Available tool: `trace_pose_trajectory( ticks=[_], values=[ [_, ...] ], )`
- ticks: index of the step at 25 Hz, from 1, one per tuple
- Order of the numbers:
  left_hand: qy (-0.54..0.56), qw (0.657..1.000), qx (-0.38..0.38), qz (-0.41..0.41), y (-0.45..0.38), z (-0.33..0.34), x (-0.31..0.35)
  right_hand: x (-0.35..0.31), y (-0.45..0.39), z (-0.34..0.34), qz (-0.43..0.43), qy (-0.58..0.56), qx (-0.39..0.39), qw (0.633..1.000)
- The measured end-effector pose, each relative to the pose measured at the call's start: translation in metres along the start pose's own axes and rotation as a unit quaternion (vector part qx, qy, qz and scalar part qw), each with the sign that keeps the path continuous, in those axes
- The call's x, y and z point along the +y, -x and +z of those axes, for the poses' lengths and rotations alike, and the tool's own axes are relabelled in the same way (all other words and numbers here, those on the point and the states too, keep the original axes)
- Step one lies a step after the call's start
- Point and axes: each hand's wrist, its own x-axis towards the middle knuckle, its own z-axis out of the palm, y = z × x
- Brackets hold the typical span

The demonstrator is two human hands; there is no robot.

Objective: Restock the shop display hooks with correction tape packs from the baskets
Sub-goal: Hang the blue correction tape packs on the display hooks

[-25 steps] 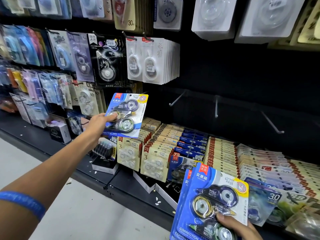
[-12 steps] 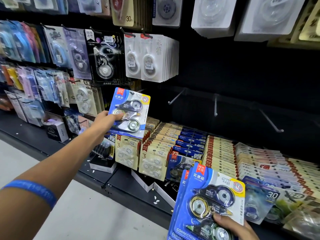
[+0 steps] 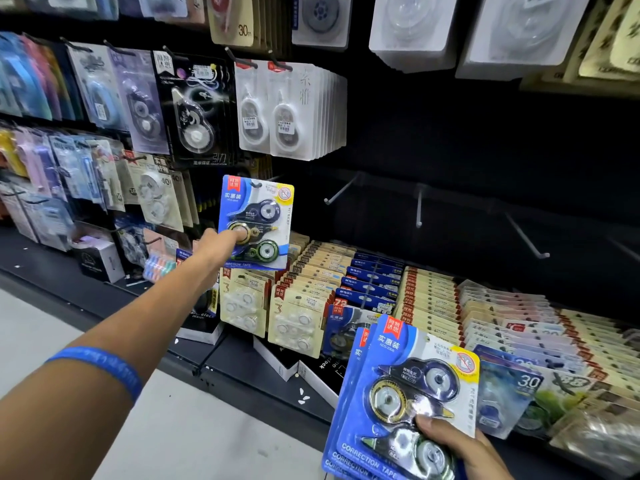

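Head view: blue correction tape pack [image 3: 256, 221], raised since a second ago, hang-hole now at a hook tip; left hand [image 3: 216, 249] fingers pinch it. Right hand [image 3: 460, 448] grips the spare packs [image 3: 401, 400]. Hanging looks imminent.

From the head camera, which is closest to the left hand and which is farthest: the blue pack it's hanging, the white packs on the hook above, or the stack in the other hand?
1. Blue pack: held by the left hand.
2. White packs: up and to its right.
3. Stack of blue packs: far lower right, gripped by the right hand.
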Motion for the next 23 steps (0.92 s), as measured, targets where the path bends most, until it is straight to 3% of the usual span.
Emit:
trace_pose_trajectory(
  ticks=[2, 3, 4, 6, 8, 9, 10, 12, 16, 20, 23],
  values=[
    [-0.026, 0.996, 0.084, 0.023, 0.016, 0.0, 0.001, -0.007, 0.006, 0.003, -0.001, -0.009, -0.011, 1.0],
    [-0.007, 0.996, 0.078, 0.044, 0.034, 0.003, 0.004, -0.008, 0.008, 0.004, -0.002, -0.007, -0.006, 1.0],
    [0.019, 0.998, 0.021, 0.063, 0.058, 0.006, 0.006, -0.009, 0.009, 0.006, -0.005, -0.018, -0.003, 1.0],
    [0.015, 0.974, -0.215, 0.066, 0.119, 0.017, 0.0, -0.009, 0.009, 0.013, -0.006, -0.059, 0.007, 0.998],
    [0.003, 0.903, -0.428, 0.035, 0.177, 0.029, -0.007, -0.008, 0.009, 0.016, -0.012, -0.095, 0.022, 0.995],
    [0.029, 0.876, -0.481, 0.008, 0.194, 0.034, -0.015, -0.01, 0.012, 0.019, -0.013, -0.115, 0.018, 0.993],
    [0.074, 0.869, -0.488, -0.022, 0.208, 0.039, -0.021, -0.01, 0.014, 0.021, -0.012, -0.131, 0.016, 0.991],
    [0.144, 0.892, -0.423, -0.064, 0.216, 0.043, -0.029, -0.012, 0.015, 0.021, -0.015, -0.138, 0.009, 0.99],
    [0.181, 0.91, -0.367, -0.066, 0.22, 0.042, -0.029, -0.014, 0.016, 0.025, -0.021, -0.137, -0.009, 0.99],
    [0.183, 0.886, -0.411, -0.114, 0.237, 0.037, -0.03, -0.014, 0.02, 0.029, -0.005, -0.213, -0.037, 0.976],
    [0.167, 0.898, -0.397, -0.093, 0.237, 0.037, -0.033, -0.02, 0.021, 0.027, -0.013, -0.166, -0.001, 0.986]
  ],
)
